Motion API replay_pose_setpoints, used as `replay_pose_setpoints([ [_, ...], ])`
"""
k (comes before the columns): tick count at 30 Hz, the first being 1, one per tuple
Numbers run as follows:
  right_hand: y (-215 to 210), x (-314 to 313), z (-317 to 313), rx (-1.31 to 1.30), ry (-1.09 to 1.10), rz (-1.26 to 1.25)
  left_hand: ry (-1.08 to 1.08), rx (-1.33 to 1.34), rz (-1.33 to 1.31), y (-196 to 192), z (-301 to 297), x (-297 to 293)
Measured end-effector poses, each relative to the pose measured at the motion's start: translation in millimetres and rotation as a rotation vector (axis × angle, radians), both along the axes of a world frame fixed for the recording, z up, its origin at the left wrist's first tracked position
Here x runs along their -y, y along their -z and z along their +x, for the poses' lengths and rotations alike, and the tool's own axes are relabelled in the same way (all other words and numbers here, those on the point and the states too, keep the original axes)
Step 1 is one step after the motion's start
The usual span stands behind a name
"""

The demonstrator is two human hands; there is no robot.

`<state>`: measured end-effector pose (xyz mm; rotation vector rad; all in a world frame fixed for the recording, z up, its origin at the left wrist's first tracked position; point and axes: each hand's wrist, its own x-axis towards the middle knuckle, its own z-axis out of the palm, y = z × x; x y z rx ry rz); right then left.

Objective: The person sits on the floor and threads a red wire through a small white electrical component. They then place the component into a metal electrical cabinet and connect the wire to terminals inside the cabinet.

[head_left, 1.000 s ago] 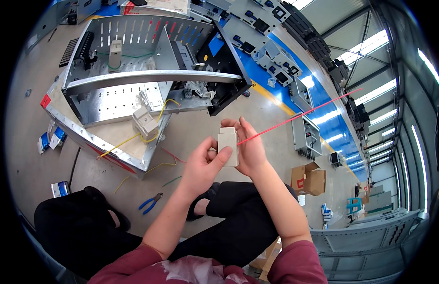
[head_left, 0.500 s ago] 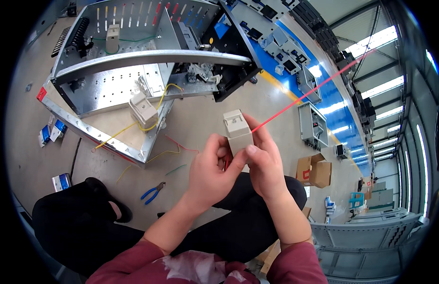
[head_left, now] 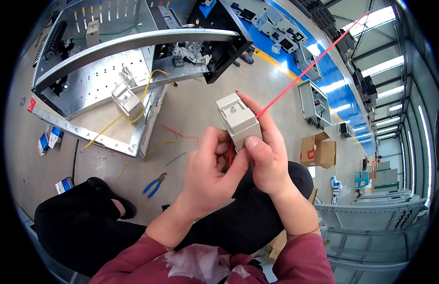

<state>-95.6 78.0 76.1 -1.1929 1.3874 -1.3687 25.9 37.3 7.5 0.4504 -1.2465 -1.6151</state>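
A beige block-shaped electrical part [head_left: 238, 118] with a screw on its stepped top is gripped in my right hand [head_left: 269, 158], thumb on its front face. From behind its right side a long red wire [head_left: 309, 68] runs stiffly up to the far right. Below the block another stretch of red wire shows at the fingers of my left hand [head_left: 207, 165]. That hand is closed, thumb and fingers pinching the wire just under the block; the fingertips are partly hidden. A second beige block [head_left: 126, 100] with a yellow wire [head_left: 146, 92] looped round it rests on the metal cabinet's edge.
An open metal cabinet [head_left: 101, 61] fills the upper left, with another beige block [head_left: 92, 33] inside. Blue-handled pliers [head_left: 155, 184] and wire offcuts [head_left: 176, 158] lie on the floor. A cardboard box [head_left: 318, 150] and a grey metal housing [head_left: 315, 104] stand at the right.
The view has shifted, so the cabinet sits higher and further left. My hands still hold the block and red wire; the block appears larger and tilted slightly more.
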Motion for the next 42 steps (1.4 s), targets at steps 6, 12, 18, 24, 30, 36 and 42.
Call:
replay_pose_setpoints([
  [6,-1.4,-1.3,4.3,0.24,0.164,0.041,0.13,0.152,-0.03,-19.1,17.1,2.5],
  [12,8.2,-5.5,-9.9,0.217,0.186,0.08,0.188,0.152,-0.176,-26.7,21.7,0.7],
  [18,8.2,-5.3,-10.7,0.212,0.203,0.007,0.215,0.105,-0.022,-19.5,20.2,1.2],
  [24,3.3,0.3,-6.8,0.247,0.128,-0.1,0.09,0.172,-0.028,-12.9,24.5,10.5],
  [30,9.1,0.4,-3.8,0.372,0.068,-0.104,0.211,-0.028,0.298,-29.9,35.2,7.8],
  [36,14.5,4.5,-1.4,0.288,0.067,-0.126,0.612,-0.341,0.569,-22.2,39.0,15.9],
  [42,15.2,5.6,-0.1,0.217,0.056,-0.182,0.769,-0.755,0.778,-13.7,31.7,14.3],
])
